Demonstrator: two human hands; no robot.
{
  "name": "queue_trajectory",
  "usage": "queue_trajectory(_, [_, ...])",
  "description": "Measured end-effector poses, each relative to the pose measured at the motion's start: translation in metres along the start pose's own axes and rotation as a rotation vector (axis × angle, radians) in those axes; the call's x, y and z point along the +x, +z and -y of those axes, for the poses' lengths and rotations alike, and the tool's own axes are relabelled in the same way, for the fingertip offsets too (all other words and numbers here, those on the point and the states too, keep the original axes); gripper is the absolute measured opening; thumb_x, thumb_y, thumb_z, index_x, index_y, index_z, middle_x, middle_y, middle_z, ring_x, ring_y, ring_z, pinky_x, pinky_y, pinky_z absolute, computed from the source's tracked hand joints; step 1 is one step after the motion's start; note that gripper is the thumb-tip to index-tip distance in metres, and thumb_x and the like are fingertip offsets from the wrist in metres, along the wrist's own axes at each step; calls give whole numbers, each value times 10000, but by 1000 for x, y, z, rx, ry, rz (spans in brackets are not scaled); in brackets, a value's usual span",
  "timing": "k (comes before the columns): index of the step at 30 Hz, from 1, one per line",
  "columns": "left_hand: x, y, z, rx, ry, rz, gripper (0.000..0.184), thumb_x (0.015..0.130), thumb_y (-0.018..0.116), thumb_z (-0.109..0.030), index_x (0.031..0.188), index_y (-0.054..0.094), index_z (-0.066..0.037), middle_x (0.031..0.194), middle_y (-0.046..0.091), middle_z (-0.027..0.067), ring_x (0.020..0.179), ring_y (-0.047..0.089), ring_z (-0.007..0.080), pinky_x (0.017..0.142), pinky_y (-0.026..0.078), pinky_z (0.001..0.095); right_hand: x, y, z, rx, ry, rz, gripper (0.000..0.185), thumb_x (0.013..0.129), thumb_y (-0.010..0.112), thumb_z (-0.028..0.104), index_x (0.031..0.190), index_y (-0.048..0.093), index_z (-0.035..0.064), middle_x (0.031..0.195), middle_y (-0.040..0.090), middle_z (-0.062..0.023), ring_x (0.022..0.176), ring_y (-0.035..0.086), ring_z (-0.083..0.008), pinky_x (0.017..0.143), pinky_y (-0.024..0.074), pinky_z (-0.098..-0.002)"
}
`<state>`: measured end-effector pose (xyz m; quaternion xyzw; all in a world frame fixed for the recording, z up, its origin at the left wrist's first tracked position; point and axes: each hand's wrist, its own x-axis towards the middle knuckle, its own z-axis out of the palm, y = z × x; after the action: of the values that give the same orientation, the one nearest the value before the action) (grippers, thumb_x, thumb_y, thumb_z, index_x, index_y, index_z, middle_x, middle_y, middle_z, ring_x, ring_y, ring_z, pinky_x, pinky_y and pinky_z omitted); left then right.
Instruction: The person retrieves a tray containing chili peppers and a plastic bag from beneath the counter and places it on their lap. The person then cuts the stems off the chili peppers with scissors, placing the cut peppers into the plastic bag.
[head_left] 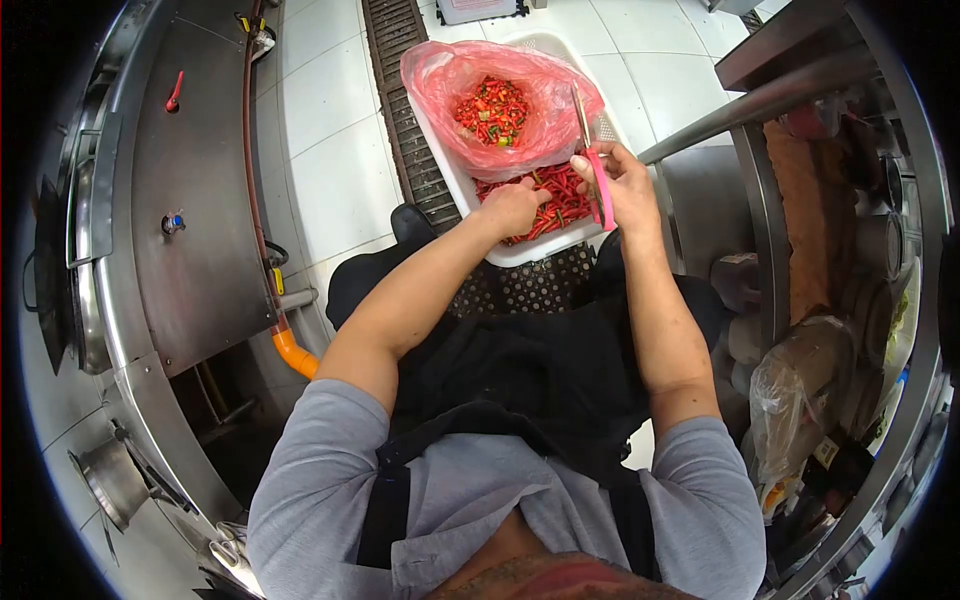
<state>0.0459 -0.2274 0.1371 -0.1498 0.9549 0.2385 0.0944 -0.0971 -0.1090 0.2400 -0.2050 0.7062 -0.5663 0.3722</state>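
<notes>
My right hand [628, 188] holds a pair of scissors [601, 190] with pink handles, blades pointing up and away over the rim of a pink plastic bag [450, 75]. My left hand [512, 208] is down at a heap of long red chili peppers [562, 196], its fingers curled in among them. What its fingertips hold is hidden. The peppers lie in the near part of a white plastic basket [531, 252]. The pink bag sits open in the far part, with cut red chili pieces [492, 112] inside and a few green bits among them.
A steel counter panel [200, 180] with small valves runs along the left. A floor drain grate [398, 80] passes left of the basket on white tiles [325, 125]. Steel shelving [760, 220] with bags and dishes stands close on the right.
</notes>
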Motion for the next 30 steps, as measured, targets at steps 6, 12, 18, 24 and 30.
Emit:
queue_trajectory(6, [7,6,3,45,-26,1,249,854,496,-91,1091,573,-91,1016,603,205,966,634,362,812,513,475,6,4,-12,-11,-83,57,452,775,801,255,1069,597,-22,759,638,-33,617,602,-100,557,486,-230])
queue_trajectory(12, [7,11,17,-75,128,-6,194,848,501,-97,1016,594,-76,942,642,186,920,648,346,804,512,478,7,5,-13,-44,-89,54,447,778,799,255,1067,603,-22,728,630,-35,600,594,-101,551,482,-234])
queue_trajectory(18, [9,4,13,33,73,-57,203,805,539,-109,981,638,-97,894,662,154,865,660,335,748,515,490,10,5,-20,-111,-122,54,451,778,799,261,1070,606,-23,719,625,-33,598,595,-104,554,479,-234])
queue_trajectory(24, [-2,-68,-3,-261,43,-226,156,811,618,-90,966,640,-78,805,680,111,788,680,282,685,531,408,7,7,-18,-57,-80,43,440,797,782,243,1090,593,-26,740,629,-39,614,613,-109,551,485,-233])
queue_trajectory(30, [-10,-109,25,-1139,-225,-409,168,886,604,-29,1050,567,-31,907,663,42,810,631,119,683,484,248,8,20,-27,147,73,125,442,833,751,259,1115,572,-30,858,645,-75,689,657,-133,569,502,-234])
